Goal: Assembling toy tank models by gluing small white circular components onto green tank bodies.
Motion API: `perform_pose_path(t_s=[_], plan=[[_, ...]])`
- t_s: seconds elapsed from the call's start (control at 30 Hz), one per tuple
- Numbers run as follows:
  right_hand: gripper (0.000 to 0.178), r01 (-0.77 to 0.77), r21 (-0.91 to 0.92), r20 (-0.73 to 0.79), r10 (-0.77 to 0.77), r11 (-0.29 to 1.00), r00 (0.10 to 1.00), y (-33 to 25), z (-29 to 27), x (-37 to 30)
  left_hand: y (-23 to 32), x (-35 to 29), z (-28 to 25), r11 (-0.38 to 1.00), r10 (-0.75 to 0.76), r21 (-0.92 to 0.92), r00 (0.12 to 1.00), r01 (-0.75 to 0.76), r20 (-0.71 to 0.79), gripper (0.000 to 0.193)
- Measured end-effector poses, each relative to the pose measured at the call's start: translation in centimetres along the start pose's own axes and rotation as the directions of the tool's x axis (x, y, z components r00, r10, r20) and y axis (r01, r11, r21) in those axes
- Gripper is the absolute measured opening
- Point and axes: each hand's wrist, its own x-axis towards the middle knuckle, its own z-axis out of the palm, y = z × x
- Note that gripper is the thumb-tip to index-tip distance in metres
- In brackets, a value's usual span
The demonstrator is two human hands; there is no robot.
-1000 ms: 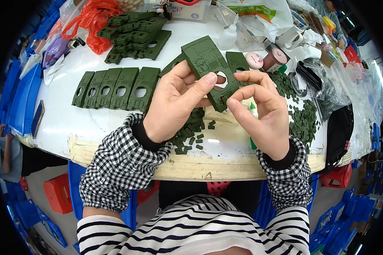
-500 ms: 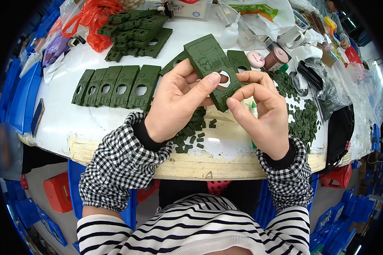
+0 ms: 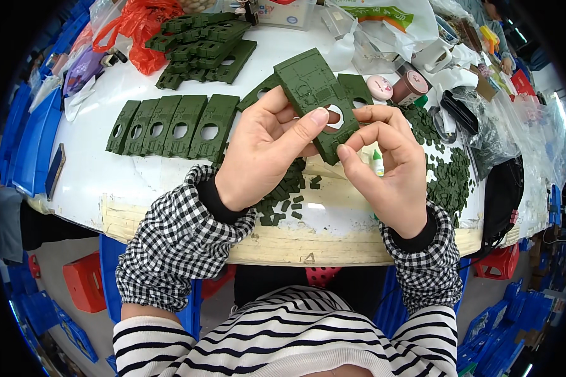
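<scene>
Both hands (image 3: 321,151) pinch a flat green plastic plate (image 3: 311,94).

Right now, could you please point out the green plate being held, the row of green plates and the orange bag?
held green plate (image 3: 308,81), head view, upper flat face
row of green plates (image 3: 173,125), head view, middle plate
orange bag (image 3: 135,28), head view, crumpled middle

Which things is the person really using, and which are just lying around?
In use: green plate held by left hand and right hand; row of green plates; small green pieces.
Lying about: orange bag; clear bags; brown pot.
</scene>
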Motion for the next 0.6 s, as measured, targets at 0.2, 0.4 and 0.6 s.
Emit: perform_pose_path(t_s=[0.2, 0.4, 0.6], plan=[[0.011, 0.009, -0.013, 0.001, -0.009, 1.0, 1.0, 0.04, 0.06, 0.04, 0.14, -0.07, 0.15, 1.0, -0.002, -0.019, 1.0, 0.002, -0.011, 0.039], [0.012, 0.024, -0.023, 0.01, -0.024, 0.999, 1.0, 0.06, 0.01, 0.05, 0.14, -0.06, 0.07, 1.0, 0.002, -0.006, 1.0, -0.002, 0.004, 0.039], [0.011, -0.001, 0.069, -0.032, 0.004, 0.998, 0.999, -0.18, 0.12, 0.04, 0.3, 0.05, -0.31, 0.999, -0.031, -0.006, 0.999, 0.031, 0.016, 0.036]])
